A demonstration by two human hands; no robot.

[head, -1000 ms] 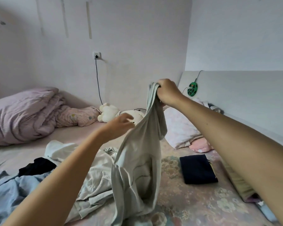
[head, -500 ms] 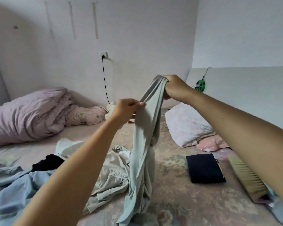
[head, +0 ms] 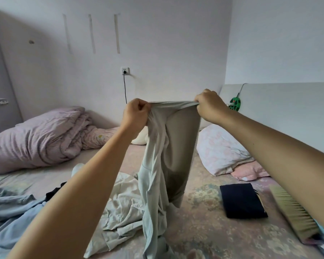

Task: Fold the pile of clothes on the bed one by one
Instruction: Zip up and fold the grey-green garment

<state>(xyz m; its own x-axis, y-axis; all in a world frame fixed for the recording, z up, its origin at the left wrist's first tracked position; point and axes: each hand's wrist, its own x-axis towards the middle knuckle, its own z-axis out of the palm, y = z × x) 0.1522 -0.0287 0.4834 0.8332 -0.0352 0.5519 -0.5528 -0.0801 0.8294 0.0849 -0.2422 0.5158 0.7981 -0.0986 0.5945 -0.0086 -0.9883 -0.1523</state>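
- Our left hand (head: pixel 136 114) and right hand (head: pixel 210 106) hold fingers curled tight on the pale grey-green trousers' (head: pixel 168 156) waistband, stretched between them.
- Below them, a crumpled cream garment (head: pixel 120 204) on the bed (head: pixel 204 230); folded navy cloth (head: pixel 241 200) lower right.

**A bed and what lies on it**

The bed (head: pixel 204 230) wears a faded floral sheet; a bunched lilac duvet (head: pixel 37 139) sits at the far left; a pale blue garment (head: pixel 6 212) spreads at the near left, a black one (head: pixel 54 190) beside it; a crumpled cream shirt (head: pixel 123 204) lies mid-bed; a folded dark garment (head: pixel 241 200) rests to the right, near a brush (head: pixel 295 215); a floral pillow (head: pixel 219 150) lies above a pink one (head: pixel 251 172).
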